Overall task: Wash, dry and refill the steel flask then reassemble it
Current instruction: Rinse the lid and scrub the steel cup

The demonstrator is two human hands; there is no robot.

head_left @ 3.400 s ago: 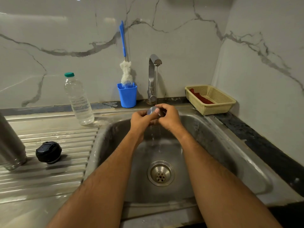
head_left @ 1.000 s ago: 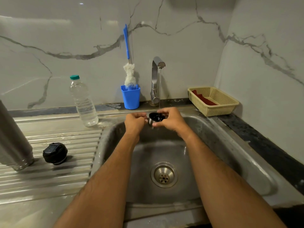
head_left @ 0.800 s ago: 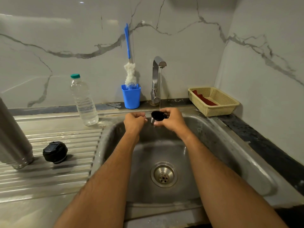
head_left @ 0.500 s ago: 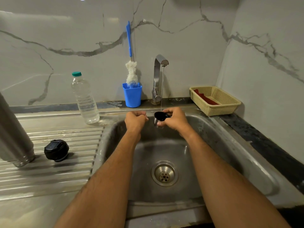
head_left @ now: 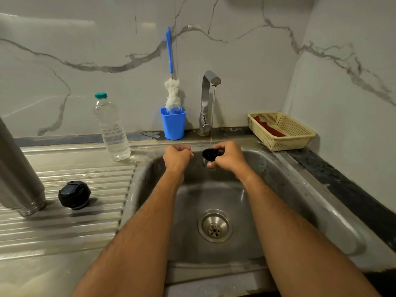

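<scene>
Nearest, the drain (head_left: 215, 226) is sitting in the floor of the steel sink (head_left: 300, 189). On the ribbed drainboard to the left, a black stopper (head_left: 74, 195) is lying just beside the steel flask (head_left: 19, 179). Over the basin, the right hand (head_left: 228, 156) is pinching a small cup-shaped flask cap (head_left: 211, 154) under the thin stream from the tap (head_left: 206, 99) — the left hand (head_left: 177, 156) is curling into a fist beside it, holding nothing. Behind are standing a water bottle (head_left: 111, 127), a blue cup (head_left: 173, 123) with a brush (head_left: 171, 82), and a basket (head_left: 280, 130).

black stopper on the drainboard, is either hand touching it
No, the black stopper lies alone on the drainboard beside the steel flask, while both hands are over the sink.
</scene>
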